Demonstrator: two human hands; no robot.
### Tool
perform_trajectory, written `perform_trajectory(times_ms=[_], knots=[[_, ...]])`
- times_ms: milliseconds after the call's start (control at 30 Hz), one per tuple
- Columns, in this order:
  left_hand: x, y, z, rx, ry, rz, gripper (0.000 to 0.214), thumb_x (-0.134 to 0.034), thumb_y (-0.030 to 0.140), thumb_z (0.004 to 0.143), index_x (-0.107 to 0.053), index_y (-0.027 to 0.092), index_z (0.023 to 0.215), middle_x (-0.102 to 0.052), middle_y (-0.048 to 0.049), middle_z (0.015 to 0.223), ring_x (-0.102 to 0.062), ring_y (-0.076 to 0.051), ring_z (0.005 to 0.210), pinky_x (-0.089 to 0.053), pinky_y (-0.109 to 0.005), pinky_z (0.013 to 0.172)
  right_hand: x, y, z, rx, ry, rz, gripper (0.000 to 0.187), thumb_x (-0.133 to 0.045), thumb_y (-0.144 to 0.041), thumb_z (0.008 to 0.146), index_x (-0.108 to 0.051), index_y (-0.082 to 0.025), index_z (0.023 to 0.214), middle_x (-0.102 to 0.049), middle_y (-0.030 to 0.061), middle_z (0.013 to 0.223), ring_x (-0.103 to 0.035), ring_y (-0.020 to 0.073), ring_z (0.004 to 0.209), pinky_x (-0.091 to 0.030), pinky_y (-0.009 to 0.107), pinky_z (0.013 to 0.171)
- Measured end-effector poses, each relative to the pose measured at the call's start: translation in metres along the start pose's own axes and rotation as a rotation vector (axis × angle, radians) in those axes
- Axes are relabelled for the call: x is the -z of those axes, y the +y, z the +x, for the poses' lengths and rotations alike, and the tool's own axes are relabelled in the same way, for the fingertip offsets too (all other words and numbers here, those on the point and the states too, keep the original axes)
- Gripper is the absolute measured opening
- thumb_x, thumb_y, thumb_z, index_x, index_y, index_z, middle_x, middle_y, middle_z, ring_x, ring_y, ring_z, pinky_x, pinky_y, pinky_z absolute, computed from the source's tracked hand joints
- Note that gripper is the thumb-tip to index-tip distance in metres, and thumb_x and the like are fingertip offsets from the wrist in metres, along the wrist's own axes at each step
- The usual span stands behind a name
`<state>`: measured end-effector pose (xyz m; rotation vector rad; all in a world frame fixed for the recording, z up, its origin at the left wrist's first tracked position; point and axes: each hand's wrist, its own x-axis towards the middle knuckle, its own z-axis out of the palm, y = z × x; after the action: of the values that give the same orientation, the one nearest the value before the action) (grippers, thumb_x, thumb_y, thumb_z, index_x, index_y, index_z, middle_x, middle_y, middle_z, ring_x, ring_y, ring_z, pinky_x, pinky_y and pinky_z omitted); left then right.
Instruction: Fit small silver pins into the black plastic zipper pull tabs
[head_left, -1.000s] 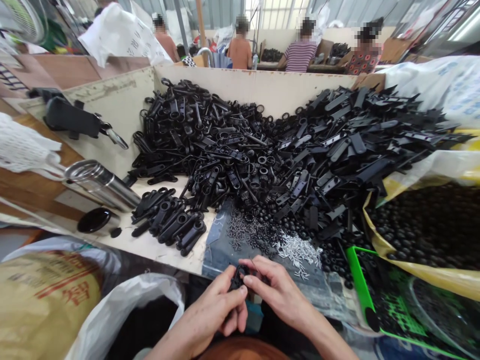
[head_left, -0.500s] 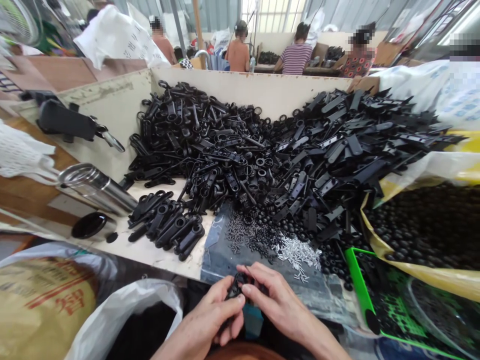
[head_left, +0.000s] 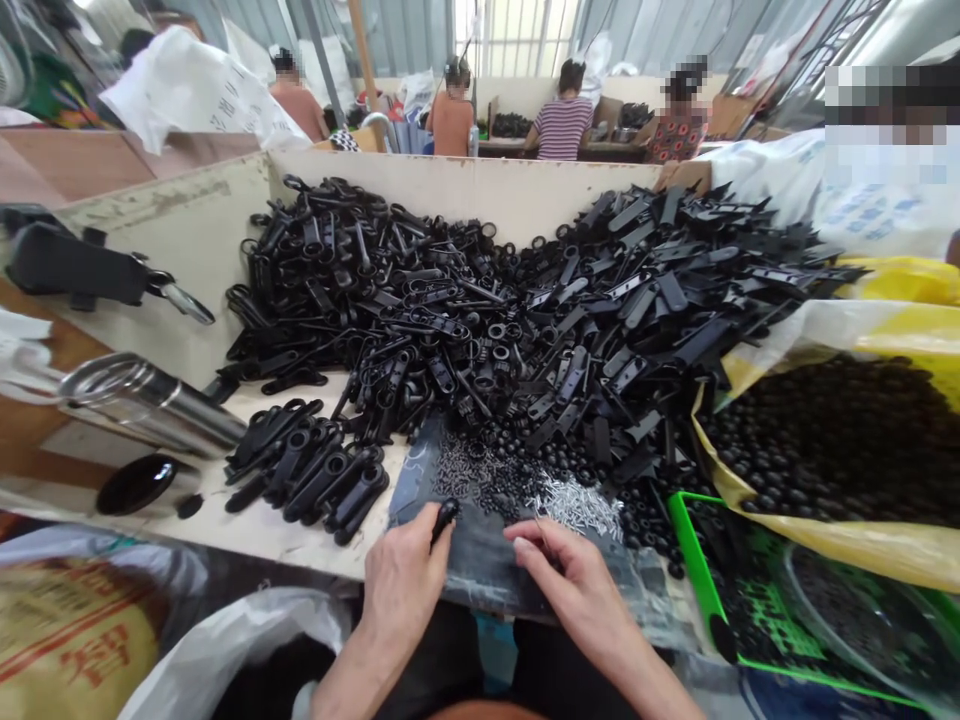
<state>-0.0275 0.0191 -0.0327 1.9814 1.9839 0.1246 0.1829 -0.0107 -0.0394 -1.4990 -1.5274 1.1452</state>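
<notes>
A small black plastic part [head_left: 444, 520] sits pinched in my left hand [head_left: 405, 590], just above a dark mat [head_left: 480, 570]. My right hand [head_left: 574, 595] is beside it, its fingertips [head_left: 525, 530] drawn together; I cannot tell whether they hold anything. Loose silver pins [head_left: 577, 505] and black rings [head_left: 487, 480] lie on the mat just ahead of my hands. Beyond them, a heap of black plastic clips [head_left: 450, 320] covers the table [head_left: 262, 535], and a yellow-lined bag of black beads [head_left: 832, 440] sits to the right.
</notes>
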Motion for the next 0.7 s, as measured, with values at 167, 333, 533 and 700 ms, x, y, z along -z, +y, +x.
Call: perform_trajectory(times_ms=[167, 333, 533, 700], knots=[[0.005, -0.008, 0.0, 0.008, 0.003, -0.02, 0.018, -0.051, 0.027, 0.1, -0.068, 0.023, 0.103, -0.079, -0.0072, 0.079, -0.076, -0.027, 0.079, -0.038, -0.028, 0.064, -0.01, -0.007, 0.012, 0.118, -0.03, -0.109, 0.024, -0.052, -0.031, 0.101, -0.074, -0.022, 0.096, -0.072, 0.0035, 0.087, -0.067, 0.0202, 0.08, -0.048, 0.029, 0.075], [0.004, -0.002, 0.004, -0.006, 0.029, -0.012, 0.019, -0.053, 0.03, 0.099, -0.068, 0.023, 0.108, -0.079, -0.0079, 0.081, -0.075, -0.027, 0.079, -0.037, -0.028, 0.062, -0.038, -0.018, 0.04, 0.209, -0.051, -0.431, 0.013, -0.058, -0.015, 0.097, -0.067, -0.02, 0.09, -0.068, 0.0033, 0.087, -0.067, 0.019, 0.08, -0.047, 0.027, 0.072], [0.01, -0.005, 0.009, -0.083, 0.001, -0.008, 0.015, -0.058, 0.022, 0.094, -0.07, 0.028, 0.1, -0.079, -0.0039, 0.082, -0.074, -0.025, 0.079, -0.034, -0.028, 0.061, -0.046, -0.019, 0.043, 0.204, -0.094, -0.538, 0.017, -0.061, -0.007, 0.092, -0.064, -0.021, 0.083, -0.064, 0.0011, 0.085, -0.065, 0.0177, 0.075, -0.044, 0.026, 0.066], [0.017, -0.015, 0.005, -0.057, -0.003, -0.022, 0.017, -0.053, 0.024, 0.096, -0.069, 0.027, 0.094, -0.077, -0.0037, 0.076, -0.073, -0.024, 0.077, -0.032, -0.028, 0.061, -0.036, -0.015, 0.032, 0.21, -0.087, -0.509, 0.019, -0.057, -0.011, 0.094, -0.063, -0.022, 0.081, -0.062, -0.0004, 0.08, -0.062, 0.0158, 0.07, -0.043, 0.025, 0.065]])
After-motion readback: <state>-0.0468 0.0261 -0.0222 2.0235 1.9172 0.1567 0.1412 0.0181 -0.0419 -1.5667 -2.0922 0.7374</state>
